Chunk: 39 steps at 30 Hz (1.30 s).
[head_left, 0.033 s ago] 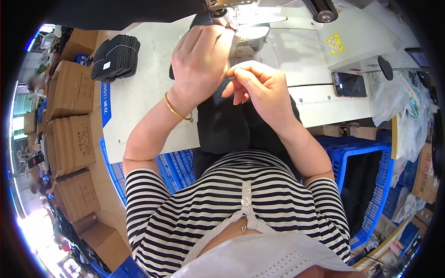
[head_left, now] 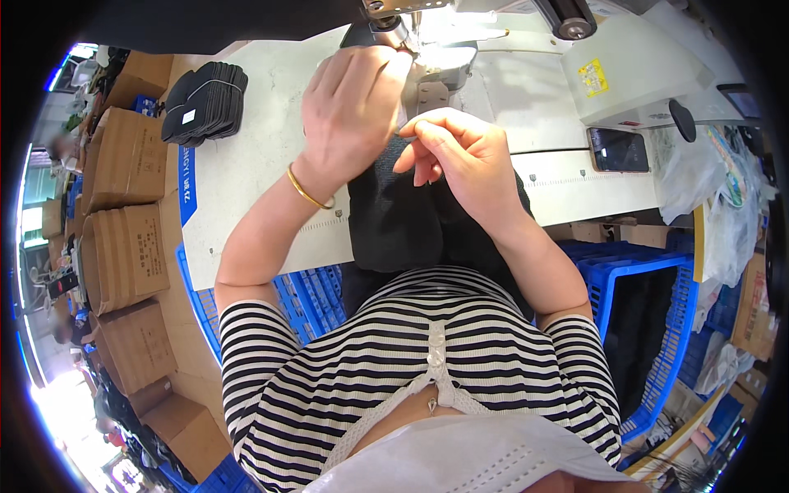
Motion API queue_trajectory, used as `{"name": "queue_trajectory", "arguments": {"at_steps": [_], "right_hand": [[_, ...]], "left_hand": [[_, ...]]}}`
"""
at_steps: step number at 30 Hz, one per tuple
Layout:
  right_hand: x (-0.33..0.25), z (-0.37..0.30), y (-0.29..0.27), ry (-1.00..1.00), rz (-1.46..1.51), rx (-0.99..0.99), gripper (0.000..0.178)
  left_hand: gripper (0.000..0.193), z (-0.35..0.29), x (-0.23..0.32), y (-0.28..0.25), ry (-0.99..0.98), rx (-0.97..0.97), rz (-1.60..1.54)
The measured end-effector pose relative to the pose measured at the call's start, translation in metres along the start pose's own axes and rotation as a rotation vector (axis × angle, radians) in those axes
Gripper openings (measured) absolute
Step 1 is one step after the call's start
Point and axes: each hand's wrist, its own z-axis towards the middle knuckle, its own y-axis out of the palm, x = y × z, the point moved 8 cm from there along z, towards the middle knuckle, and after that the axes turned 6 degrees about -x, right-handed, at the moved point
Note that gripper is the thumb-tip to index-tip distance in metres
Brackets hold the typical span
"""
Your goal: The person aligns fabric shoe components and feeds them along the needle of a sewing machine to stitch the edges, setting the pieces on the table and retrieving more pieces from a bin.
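My left hand (head_left: pixel 349 111) is bent beside the needle area of a sewing machine (head_left: pixel 396 31), knuckles up; its fingertips are tucked out of sight, and what they grip cannot be made out. Just right of it and nearer, my right hand (head_left: pixel 464 160) pinches thumb and forefinger together at the upper edge of black fabric (head_left: pixel 394 218). Its other fingers curl loosely. The fabric hangs from the table's front edge toward my lap. Behind my hands, a metal plate (head_left: pixel 433 96) lies under the machine's bright lamp.
A banded stack of black pieces (head_left: pixel 205 103) sits at the table's far left. On the right lie a phone (head_left: pixel 619 150) and clear plastic bags (head_left: pixel 715 205). Blue crates (head_left: pixel 604 287) stand below the table; cardboard boxes (head_left: pixel 123 255) line the left.
My left hand and wrist have shifted slightly left, widening the gap to my right hand. My right hand stays in nearly the same place.
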Motion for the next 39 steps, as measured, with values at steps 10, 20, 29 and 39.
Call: {"name": "queue_trajectory", "arguments": {"at_steps": [10,20,29,39], "right_hand": [[-0.009,0.007,-0.004,-0.105,-0.117,0.143,0.023],[-0.004,0.013,0.020,-0.108,-0.096,0.037,0.020],[-0.016,-0.014,0.008,-0.100,-0.120,0.092,0.020],[-0.017,-0.003,0.002,-0.121,-0.094,0.096,0.023]], "left_hand": [[0.046,-0.027,-0.025,-0.012,0.263,-0.126,-0.046],[0.034,0.004,-0.002,-0.029,0.021,-0.310,-0.135],[0.039,-0.001,0.047,-0.047,0.073,-0.228,-0.047],[0.032,0.007,0.033,-0.026,0.066,-0.112,0.049]]}}
